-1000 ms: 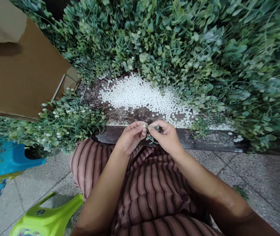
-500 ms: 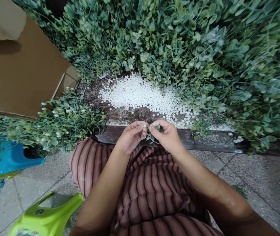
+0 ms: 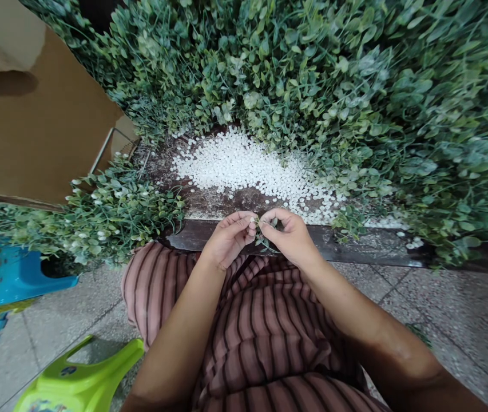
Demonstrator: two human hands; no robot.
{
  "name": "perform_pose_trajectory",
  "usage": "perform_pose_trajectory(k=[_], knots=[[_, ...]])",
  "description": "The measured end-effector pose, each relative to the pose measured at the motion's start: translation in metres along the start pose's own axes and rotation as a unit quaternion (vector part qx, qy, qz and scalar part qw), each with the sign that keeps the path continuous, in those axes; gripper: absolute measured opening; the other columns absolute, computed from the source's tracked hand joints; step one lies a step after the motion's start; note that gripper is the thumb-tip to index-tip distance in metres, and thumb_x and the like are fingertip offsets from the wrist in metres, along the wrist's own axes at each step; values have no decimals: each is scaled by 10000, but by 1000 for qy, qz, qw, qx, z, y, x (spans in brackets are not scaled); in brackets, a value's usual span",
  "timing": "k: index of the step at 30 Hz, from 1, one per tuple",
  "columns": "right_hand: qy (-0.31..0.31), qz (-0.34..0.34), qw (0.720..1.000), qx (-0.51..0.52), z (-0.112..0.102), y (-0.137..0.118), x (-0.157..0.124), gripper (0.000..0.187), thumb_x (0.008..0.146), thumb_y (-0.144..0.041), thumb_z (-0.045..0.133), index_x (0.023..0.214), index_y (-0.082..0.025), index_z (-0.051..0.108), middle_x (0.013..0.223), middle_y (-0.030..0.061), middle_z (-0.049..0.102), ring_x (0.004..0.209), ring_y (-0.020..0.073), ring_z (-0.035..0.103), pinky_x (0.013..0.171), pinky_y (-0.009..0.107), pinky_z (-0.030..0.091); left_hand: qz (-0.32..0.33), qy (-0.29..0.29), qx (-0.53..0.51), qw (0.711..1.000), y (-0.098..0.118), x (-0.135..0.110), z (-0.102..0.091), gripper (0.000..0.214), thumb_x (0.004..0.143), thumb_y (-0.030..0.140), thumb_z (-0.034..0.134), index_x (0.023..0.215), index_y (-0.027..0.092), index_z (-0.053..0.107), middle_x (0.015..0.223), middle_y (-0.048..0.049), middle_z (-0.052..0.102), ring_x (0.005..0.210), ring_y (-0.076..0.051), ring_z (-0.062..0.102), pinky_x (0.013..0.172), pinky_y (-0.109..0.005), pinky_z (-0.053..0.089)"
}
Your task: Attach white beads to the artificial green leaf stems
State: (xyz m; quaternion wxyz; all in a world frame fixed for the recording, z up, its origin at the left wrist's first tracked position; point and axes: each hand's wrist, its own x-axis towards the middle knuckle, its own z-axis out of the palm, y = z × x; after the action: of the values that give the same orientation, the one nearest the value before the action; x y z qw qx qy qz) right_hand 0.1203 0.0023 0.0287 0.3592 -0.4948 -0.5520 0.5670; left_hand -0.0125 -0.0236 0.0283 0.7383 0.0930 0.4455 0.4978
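Note:
My left hand (image 3: 231, 237) pinches a small white bead between thumb and fingertips, over the front edge of the table. Close against it, my right hand (image 3: 287, 233) is closed on a small sprig of green artificial leaves (image 3: 265, 242), whose lower leaves hang below the fingers. Bead and sprig tip meet where the fingertips come together; the exact contact is too small to make out. Just beyond my hands a heap of white beads (image 3: 244, 166) is spread over the dark table (image 3: 235, 201).
Dense artificial foliage (image 3: 304, 74) fills the back and right. To the left, sprigs with white tips (image 3: 110, 212) lie beside a cardboard box (image 3: 55, 120). A blue stool (image 3: 16, 274) and a green stool (image 3: 76, 377) stand on the tiled floor at lower left.
Both hands stay almost in place, fingertips together. The sprig's leaves shift slightly below my right fingers.

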Motion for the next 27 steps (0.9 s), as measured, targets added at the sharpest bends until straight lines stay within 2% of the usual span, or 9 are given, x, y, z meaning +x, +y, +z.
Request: perform_pose_trajectory(k=[8, 17, 23, 27], knots=[[-6, -6, 1000, 10, 2, 7, 1, 126, 669, -286, 568, 613, -180, 605, 567, -26, 527, 563, 106, 443, 573, 237, 372, 20, 31, 28, 999, -3, 1, -1, 229, 555, 226, 763, 731, 116, 665, 562, 23, 580, 499, -19, 493, 528, -130, 416], [-10, -12, 1000, -16, 1, 6, 1, 135, 677, -277, 552, 583, -181, 574, 573, -21, 536, 592, 116, 477, 608, 239, 388, 96, 81, 117, 985, -8, -3, 4, 164, 592, 226, 732, 731, 151, 689, 576, 31, 600, 541, -35, 508, 559, -150, 405], [-5, -15, 1000, -24, 1, 6, 1, 129, 676, -255, 553, 569, -184, 566, 573, -20, 559, 600, 122, 499, 614, 244, 397, 101, 72, 150, 981, -9, -6, 2, 229, 584, 246, 749, 786, 150, 705, 668, -6, 663, 614, -72, 554, 627, -196, 427], [-12, -8, 1000, -18, 0, 5, -1, 107, 670, -241, 558, 589, -178, 589, 573, -16, 586, 586, 121, 512, 604, 245, 404, 105, 68, 169, 978, -8, -5, -1, 200, 571, 252, 761, 730, 146, 703, 605, 0, 647, 579, -71, 547, 589, -191, 409]])
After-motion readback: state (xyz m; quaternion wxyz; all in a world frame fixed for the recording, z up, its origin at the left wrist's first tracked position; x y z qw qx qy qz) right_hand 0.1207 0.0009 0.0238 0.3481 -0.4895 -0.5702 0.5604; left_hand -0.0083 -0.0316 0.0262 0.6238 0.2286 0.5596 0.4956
